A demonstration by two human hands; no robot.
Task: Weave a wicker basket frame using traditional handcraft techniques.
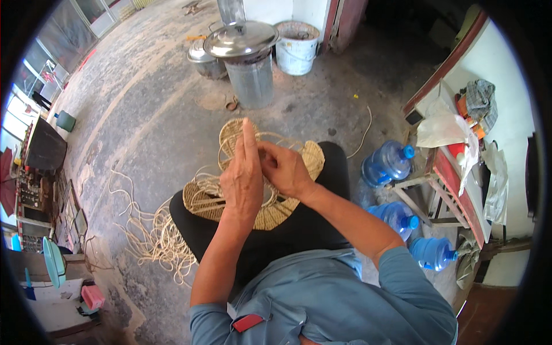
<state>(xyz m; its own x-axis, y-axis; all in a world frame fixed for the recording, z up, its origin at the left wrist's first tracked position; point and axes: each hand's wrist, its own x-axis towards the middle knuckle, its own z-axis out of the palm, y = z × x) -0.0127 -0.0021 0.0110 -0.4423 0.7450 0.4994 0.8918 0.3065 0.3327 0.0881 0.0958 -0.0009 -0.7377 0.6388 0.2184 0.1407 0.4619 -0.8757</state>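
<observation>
A straw-coloured woven piece with rounded lobes rests across my dark-clad lap. Over its middle, my left hand stands edge-on, its fingers stretched out and pointing away from me. Beside it on the right, my right hand has its fingers curled in against the left palm. Whatever the right fingers pinch is hidden between the two hands. Thin cord arches in loops just beyond my hands. More pale cord lies in a loose tangle on the floor at my left.
Ahead stand a metal bin with a wide lid, a lidded pot and a white bucket. Several blue water bottles lie on the right, near a wooden stand with cloths and plastic. Shelving and clutter line the left.
</observation>
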